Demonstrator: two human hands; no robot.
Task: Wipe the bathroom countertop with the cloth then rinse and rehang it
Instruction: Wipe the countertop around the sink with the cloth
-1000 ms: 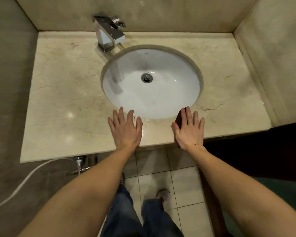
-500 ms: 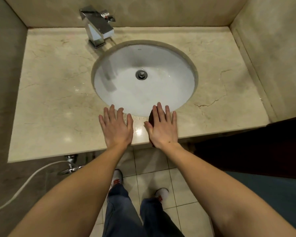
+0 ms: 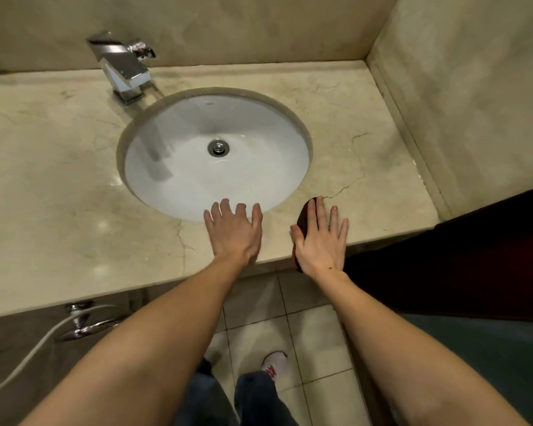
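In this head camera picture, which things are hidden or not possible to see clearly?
- Cloth: only a dark red edge shows; the right hand lying flat on it covers the rest.
- Countertop: the picture's left edge cuts it off.
- Faucet: whether water is running cannot be told.
- Where the cloth hangs: no hook or rail is in view.
- Hose below the counter: the left edge cuts off its end.
- Left hand: nothing shows beneath it.

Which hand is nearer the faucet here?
Left. The left hand lies flat on the front edge of the counter, below the basin, on the faucet side. The right hand presses the dark cloth farther right.
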